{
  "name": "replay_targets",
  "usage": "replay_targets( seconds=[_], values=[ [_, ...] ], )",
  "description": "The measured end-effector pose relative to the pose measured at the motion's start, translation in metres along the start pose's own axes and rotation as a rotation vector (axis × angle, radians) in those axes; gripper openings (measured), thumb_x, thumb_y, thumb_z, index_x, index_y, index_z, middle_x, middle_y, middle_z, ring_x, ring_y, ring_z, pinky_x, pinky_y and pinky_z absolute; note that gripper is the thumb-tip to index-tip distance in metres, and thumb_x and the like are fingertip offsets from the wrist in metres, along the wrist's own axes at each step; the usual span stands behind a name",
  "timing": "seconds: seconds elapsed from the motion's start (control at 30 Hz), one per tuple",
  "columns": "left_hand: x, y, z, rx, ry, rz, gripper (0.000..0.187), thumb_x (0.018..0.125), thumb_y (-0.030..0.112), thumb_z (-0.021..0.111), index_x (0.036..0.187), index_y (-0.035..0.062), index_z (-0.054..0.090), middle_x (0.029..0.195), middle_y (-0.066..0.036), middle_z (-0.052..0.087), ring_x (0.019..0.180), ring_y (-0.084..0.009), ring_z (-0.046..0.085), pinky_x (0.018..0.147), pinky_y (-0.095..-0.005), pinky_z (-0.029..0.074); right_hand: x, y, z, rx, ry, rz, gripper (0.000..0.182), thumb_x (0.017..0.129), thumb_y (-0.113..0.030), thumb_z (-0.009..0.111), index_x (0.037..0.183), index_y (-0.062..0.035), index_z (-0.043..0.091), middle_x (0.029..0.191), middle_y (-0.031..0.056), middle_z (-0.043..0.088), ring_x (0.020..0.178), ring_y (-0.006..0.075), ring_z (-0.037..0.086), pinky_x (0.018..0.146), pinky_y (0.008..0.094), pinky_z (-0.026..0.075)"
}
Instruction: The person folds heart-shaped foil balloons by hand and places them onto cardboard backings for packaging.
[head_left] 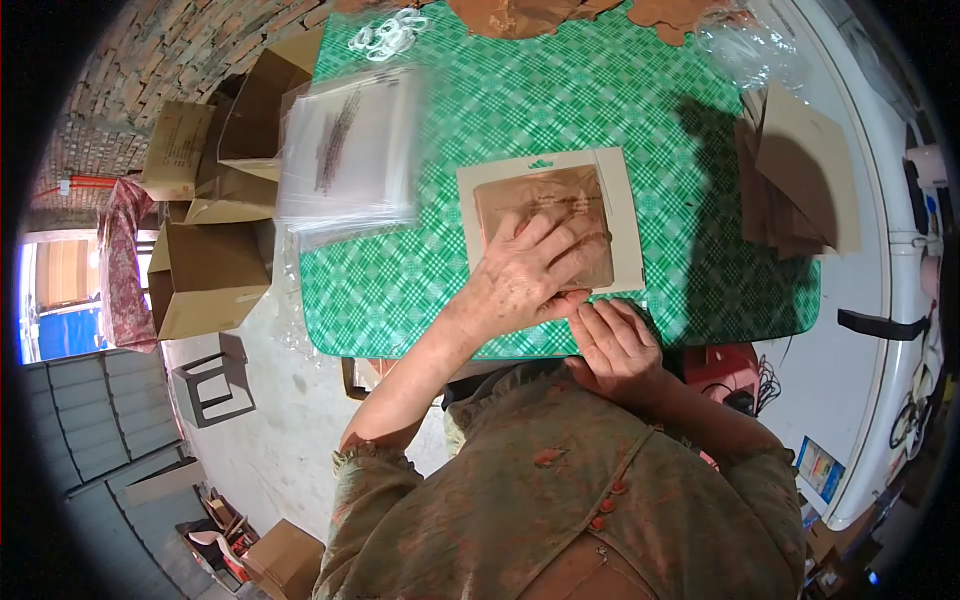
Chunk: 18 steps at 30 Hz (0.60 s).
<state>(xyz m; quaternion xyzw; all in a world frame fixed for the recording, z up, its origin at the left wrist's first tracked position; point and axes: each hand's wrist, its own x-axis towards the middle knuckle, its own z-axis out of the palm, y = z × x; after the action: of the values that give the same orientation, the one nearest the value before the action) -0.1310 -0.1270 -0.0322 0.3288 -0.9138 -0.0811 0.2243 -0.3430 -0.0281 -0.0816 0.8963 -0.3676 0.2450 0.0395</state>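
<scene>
A flat cardboard sleeve (628,230) with a cut-out hanging slot at its top edge lies on the green checked tablecloth (560,100). In its window shows a brown item (540,190) under clear film. My left hand (530,260) rests on the lower part of the window, its fingers spread over the film. Beside the sleeve's lower edge, my right hand (615,340) is at the table's front edge, with its fingers bent and pressed together near my left thumb. What my right fingers hold, if anything, is hidden.
A stack of clear plastic bags (350,150) lies left on the table, white loops (388,35) behind it. Brown pieces (520,15) lie at the far edge. Cardboard sheets (800,170) and crumpled clear plastic (750,45) are at the right. Open boxes (210,270) stand left.
</scene>
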Motion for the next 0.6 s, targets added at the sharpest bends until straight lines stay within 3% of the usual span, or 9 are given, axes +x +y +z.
replay_targets(
  seconds=[0.33,0.6],
  values=[
    [-0.002,-0.0053,0.0083,-0.007,0.033,0.01,0.056,0.077,0.028,0.079,0.13,0.0137,0.066,0.144,-0.006,0.059,0.133,-0.0292,0.053,0.107,-0.0494,0.039,0.0009,0.001,0.0015,0.003,0.027,-0.006,0.049,0.099,-0.036,0.054,0.125,0.0009,0.071,0.125,0.0154,0.067,0.121,0.0289,0.061,0.107,0.0451,0.05],
    [0.0004,-0.0056,0.0057,-0.062,0.011,0.019,0.064,0.078,0.028,0.078,0.137,0.0118,0.063,0.15,-0.011,0.055,0.142,-0.0331,0.048,0.113,-0.0513,0.036,0.0045,-0.0009,-0.0037,0.004,0.022,0.005,0.048,0.092,-0.033,0.061,0.124,0.0018,0.07,0.125,0.0158,0.066,0.121,0.0298,0.061,0.107,0.046,0.05]
  ],
)
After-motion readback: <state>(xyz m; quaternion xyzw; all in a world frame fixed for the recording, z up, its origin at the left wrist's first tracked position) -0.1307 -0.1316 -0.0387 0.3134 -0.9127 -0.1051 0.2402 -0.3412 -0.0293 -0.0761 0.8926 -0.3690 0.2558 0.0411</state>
